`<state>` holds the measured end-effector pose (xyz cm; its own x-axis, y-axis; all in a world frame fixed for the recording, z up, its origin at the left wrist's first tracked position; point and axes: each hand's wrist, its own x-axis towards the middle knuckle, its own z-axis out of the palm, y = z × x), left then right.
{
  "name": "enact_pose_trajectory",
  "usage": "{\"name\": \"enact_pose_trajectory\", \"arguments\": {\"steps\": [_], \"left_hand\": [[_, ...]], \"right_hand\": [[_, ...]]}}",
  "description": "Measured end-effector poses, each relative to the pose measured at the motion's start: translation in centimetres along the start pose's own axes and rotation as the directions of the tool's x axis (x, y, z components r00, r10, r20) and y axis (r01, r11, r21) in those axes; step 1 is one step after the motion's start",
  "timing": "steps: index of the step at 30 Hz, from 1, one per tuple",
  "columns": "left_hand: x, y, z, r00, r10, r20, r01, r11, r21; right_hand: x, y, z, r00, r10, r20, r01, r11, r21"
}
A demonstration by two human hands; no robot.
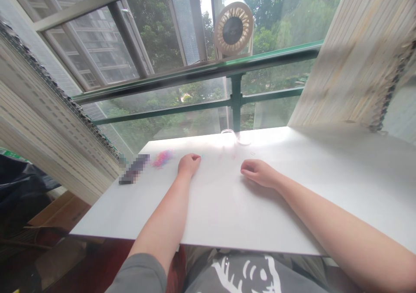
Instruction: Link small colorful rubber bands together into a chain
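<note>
Teal speck [202, 156] sits just right of left hand [187, 165], fingertips together, grip unclear; right hand [261, 174] farther, fingers curled, closure unclear.

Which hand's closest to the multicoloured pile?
The left hand. It sits just right of the pile in the picture; the right hand is clearly farther across the white tabletop.
</note>
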<state>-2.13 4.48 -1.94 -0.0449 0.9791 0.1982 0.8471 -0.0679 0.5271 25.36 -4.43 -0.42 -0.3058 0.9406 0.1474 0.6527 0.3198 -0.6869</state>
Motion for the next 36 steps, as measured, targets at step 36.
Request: {"name": "enact_pose_trajectory", "arguments": {"steps": [36], "left_hand": [[-3.1, 2.3, -0.2, 0.995, 0.016, 0.102, -0.025, 0.996, 0.088]], "right_hand": [[0.0, 0.1, -0.1, 1.0, 0.006, 0.02, -0.005, 1.0, -0.012]]}}
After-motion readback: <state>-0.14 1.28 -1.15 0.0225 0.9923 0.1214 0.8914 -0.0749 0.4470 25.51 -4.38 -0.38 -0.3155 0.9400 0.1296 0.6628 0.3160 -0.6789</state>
